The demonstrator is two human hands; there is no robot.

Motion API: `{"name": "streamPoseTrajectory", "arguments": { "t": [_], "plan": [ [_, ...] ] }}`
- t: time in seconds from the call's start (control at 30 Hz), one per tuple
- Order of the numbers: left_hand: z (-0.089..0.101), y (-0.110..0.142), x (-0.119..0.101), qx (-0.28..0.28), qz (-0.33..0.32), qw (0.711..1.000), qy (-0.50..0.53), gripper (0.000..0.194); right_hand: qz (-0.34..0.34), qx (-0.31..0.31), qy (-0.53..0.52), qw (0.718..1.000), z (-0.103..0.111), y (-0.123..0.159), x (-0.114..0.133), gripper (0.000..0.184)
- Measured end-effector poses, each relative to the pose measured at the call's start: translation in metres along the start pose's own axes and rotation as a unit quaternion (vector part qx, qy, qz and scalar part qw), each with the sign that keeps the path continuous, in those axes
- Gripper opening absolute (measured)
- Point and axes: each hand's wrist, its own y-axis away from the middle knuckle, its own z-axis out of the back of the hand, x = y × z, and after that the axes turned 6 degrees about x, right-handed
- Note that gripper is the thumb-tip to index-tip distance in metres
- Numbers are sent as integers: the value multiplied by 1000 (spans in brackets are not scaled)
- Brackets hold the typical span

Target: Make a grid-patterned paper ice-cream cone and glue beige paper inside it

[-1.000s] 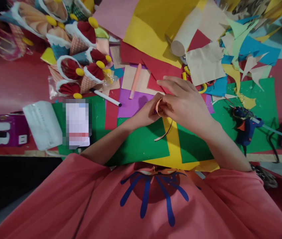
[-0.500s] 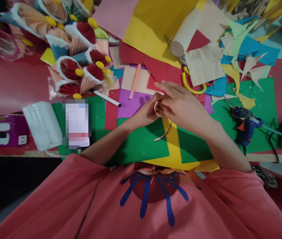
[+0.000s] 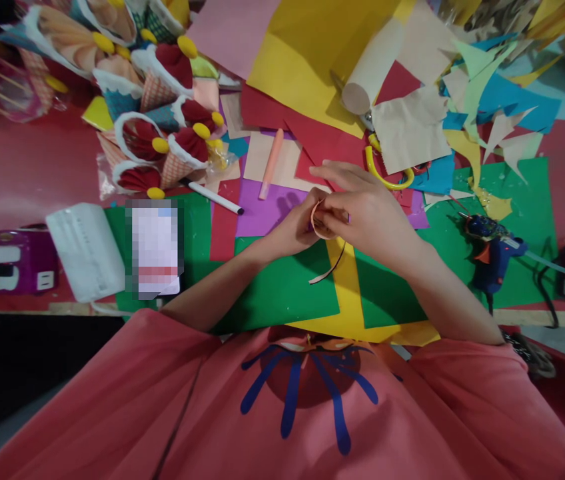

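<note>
Between my two hands is a small peach-coloured piece curled into a ring (image 3: 315, 223), which looks like felt or paper. My left hand (image 3: 295, 225) is closed around its left side. The thumb and index finger of my right hand (image 3: 375, 210) pinch it from the right, partly inside the curl, while other fingers stretch out above. My fingers hide much of the piece. Just below, a thin narrow strip (image 3: 330, 270) curves over green sheets (image 3: 277, 287) and a yellow sheet (image 3: 350, 287); whether it joins the ring, I cannot tell.
Several felt-like cones (image 3: 182, 157) stand at upper left. A phone (image 3: 155, 250) and white box (image 3: 85, 252) lie left, with a marker (image 3: 216, 198) and an orange pen (image 3: 271, 163) nearer. Yellow-handled scissors (image 3: 387, 177), coloured scraps (image 3: 482, 73) and a blue glue gun (image 3: 495, 257) are right.
My right hand has shifted slightly, its fingers moving a little at the curled piece. The ring's opening shows somewhat more. Everything else stays in place.
</note>
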Motion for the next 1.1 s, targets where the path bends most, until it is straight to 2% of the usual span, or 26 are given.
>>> {"name": "streamPoseTrajectory", "arguments": {
  "t": [0.2,0.5,0.63,0.77,0.9,1.1],
  "plan": [
    [0,3,3,16,28,999,-14,22,-11,31,6,999,1,1,-1,18],
    [-3,7,11,-14,65,997,-44,31,-33,40,-3,999,-7,-2,-1,16],
    [-2,4,10,-28,47,998,-15,31,-29,68,-36,997,1,0,0,18],
    [0,2,5,-34,26,999,19,35,10,88,-53,995,17,4,-3,23],
    [1,3,3,-23,25,999,20,28,41,79,-52,995,29,10,-7,20],
    [-1,4,6,-22,34,999,10,26,33,48,1,998,23,10,-5,20]
  ]
}}
